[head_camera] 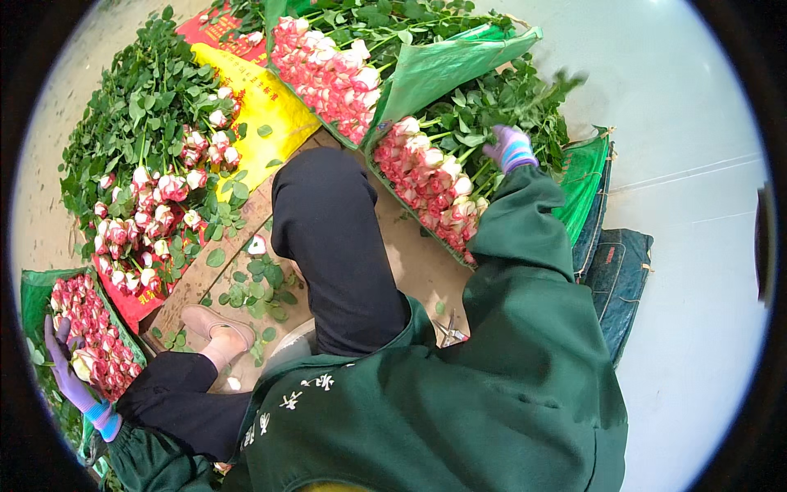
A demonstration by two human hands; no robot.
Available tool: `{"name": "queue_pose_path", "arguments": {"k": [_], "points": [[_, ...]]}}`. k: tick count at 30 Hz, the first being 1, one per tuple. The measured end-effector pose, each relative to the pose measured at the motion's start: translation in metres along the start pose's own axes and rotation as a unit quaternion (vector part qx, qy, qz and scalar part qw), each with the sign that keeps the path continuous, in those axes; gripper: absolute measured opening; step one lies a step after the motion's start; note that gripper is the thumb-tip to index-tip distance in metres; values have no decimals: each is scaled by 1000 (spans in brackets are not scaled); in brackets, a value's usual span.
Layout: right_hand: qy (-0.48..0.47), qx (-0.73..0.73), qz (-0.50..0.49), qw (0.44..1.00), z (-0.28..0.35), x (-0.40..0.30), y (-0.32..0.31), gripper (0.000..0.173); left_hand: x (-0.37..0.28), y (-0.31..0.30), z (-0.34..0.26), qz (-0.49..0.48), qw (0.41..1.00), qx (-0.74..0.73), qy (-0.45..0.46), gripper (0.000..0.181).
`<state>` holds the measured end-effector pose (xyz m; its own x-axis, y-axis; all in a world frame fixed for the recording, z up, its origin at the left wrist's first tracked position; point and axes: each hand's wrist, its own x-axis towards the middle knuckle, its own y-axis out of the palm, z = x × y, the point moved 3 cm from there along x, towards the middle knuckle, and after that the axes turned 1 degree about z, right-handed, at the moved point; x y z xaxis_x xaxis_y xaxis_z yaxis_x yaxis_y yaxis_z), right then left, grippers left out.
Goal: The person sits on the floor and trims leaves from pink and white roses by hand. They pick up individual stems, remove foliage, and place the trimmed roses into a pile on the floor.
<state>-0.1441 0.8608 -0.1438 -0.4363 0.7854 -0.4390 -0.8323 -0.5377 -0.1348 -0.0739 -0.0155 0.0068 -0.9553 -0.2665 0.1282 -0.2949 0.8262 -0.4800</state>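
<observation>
My left hand point(69, 375), in a lilac glove with a blue-striped cuff, is at the far left with its fingers spread. A pale rose point(83, 364) lies beside its palm, above the pink-and-white roses point(101, 326) packed in a green-lined bundle. My right hand point(511, 149), gloved alike, reaches into the leafy stems point(470, 111) of another rose bundle point(430, 178). Leaves partly hide its fingertips, so a grip on a stem cannot be made out. Some foliage point(556, 89) beyond that hand is blurred.
Loose roses point(147, 209) with long leafy stems lie on red and yellow sacks point(264, 98). A third bundle point(326, 74) stands in green woven sheeting point(442, 67). Pruning shears point(450, 335) lie on the floor beside my seat. Folded dark sacks point(618, 277) are at the right.
</observation>
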Motion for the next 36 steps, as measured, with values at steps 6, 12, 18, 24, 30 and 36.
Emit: {"name": "queue_pose_path", "arguments": {"k": [6, 12, 18, 24, 30, 36], "points": [[-58, -41, -33, 997, -21, -38, 17, 46, -13, 0, -3, -17, 999, 15, -32, 51], [-397, -36, -15, 917, 69, -154, 51, 47, -23, 58, -35, 62, 998, -6, 14, 47], [-397, -175, 593, 679, 55, -394, 224, 44, -51, 183, -65, 79, 985, -126, -83, 33], [-321, -260, 722, 555, -41, -496, 300, 47, -86, 240, -22, 23, 987, -125, -100, 10], [-455, -530, 604, 383, -139, -430, 342, 29, -129, 254, 23, 203, 937, -164, -233, 32], [-429, -656, 483, 390, -215, -353, 351, 26, -150, 238, 12, 250, 940, -39, -227, 39]]}}
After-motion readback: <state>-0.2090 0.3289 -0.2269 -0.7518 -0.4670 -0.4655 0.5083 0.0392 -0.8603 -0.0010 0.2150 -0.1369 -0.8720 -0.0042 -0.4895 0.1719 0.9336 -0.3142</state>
